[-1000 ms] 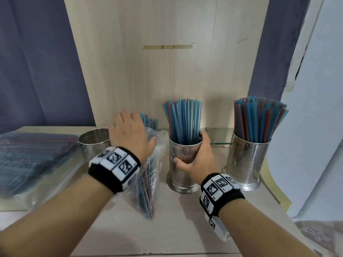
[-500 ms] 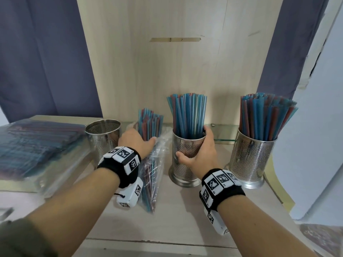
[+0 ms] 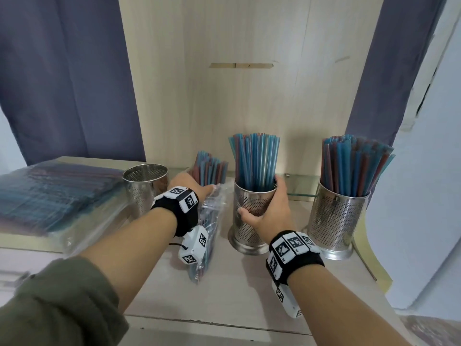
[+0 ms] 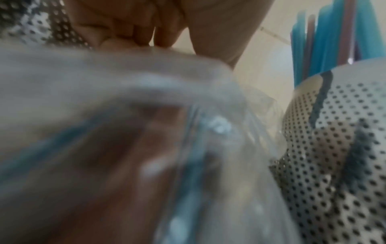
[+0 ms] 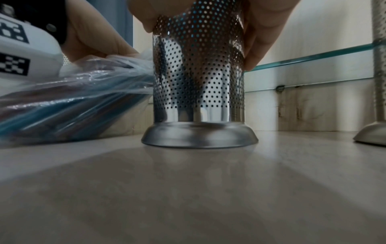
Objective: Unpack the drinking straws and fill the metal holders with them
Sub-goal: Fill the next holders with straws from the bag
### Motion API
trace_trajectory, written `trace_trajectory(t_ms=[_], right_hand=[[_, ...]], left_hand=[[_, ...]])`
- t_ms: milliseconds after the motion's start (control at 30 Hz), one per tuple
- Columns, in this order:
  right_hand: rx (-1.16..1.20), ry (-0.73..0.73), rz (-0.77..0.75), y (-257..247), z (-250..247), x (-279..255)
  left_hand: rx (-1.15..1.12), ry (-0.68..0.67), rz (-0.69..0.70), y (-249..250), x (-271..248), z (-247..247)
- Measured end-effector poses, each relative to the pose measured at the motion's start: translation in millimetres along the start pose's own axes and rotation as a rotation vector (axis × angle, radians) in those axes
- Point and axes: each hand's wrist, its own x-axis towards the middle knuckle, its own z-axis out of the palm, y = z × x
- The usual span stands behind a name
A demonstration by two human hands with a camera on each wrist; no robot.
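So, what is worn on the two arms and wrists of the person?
Each wrist carries a black band set with white square blocks printed with black coded patterns: left band, right band. A white camera block with the same kind of patterns hangs under the left wrist, with a thin dark cord; a similar one sits under the right. The left arm has an olive-green sleeve pushed up; the right forearm is bare.
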Motion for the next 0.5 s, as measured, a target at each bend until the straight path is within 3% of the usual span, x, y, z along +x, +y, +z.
trace_trajectory(t_ms=[100,233,400,500], right_hand=[[0.005,-0.003,-0.005,3,1,1],[0.013,0.004,-0.014,6,3,2],[0.007,0.010,-0.021,9,4,4],[0.004,0.013,-0.025,11,5,5]], left_hand=[[-0.121,-0.054,-0.063,2,2,-9],[-0.241,-0.031,-0.109,4,5,-12],[-0.295,-0.021,-0.114,8,6,-10],[-0.196,-0.044,-0.052,8,5,-7]])
